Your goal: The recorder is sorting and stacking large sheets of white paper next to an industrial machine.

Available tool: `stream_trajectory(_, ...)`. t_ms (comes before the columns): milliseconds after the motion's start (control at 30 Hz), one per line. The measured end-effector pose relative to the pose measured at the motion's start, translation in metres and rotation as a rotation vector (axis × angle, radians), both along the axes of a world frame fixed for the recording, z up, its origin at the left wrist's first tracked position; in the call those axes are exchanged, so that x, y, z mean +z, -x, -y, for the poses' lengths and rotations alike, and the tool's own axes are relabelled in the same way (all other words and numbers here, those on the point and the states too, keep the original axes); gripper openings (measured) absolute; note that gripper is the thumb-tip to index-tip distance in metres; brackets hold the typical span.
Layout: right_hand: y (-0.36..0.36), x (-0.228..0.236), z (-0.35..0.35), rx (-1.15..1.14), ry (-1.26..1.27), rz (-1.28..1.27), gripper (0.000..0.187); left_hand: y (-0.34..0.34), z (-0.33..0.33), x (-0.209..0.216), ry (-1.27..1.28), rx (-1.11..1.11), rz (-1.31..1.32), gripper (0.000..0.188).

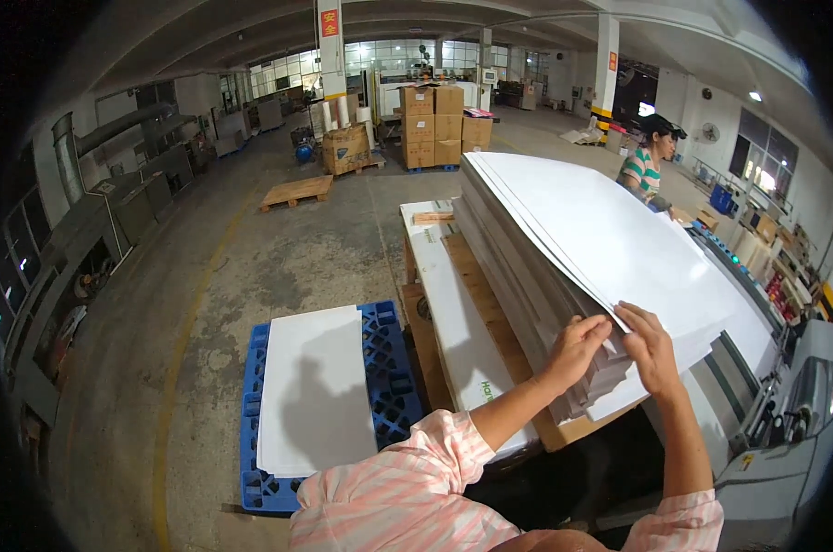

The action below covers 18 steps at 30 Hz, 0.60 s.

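A tall stack of large white paper sheets stands to the right on a wooden board. Its near corner is where both my hands are. With bent fingers, my left hand grips the edges of the sheets at that corner. Close beside it, my right hand pinches the corner of the top sheets, thumb and fingers on either side. Those top sheets are lifted slightly apart from the pile along their left edge. How many sheets each hand holds cannot be made out.
At lower left a blue plastic pallet bears a low white sheet pile. A grey machine stands at right, with a person in a striped shirt beyond. Farther off are a wooden pallet and stacked cardboard boxes.
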State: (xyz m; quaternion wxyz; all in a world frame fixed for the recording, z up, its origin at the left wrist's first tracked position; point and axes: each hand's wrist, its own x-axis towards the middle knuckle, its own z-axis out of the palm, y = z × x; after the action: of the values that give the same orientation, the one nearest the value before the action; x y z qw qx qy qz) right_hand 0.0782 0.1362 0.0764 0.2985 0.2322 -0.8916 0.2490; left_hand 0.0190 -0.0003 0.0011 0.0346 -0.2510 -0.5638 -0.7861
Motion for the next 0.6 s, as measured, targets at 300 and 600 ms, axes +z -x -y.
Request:
stream_trajectory(300, 0.027, 0.037, -0.012, -0.064, 0.996, 0.228, 0.038, 0.002, 0.006, -0.003, 0.021, -0.069, -0.067, 0.030)
stream_trajectory(600, 0.003, 0.005, -0.001, -0.169, -0.040, 0.203, 0.022, -0.002, 0.006, -0.005, -0.300, -0.248, 0.182, 0.066)
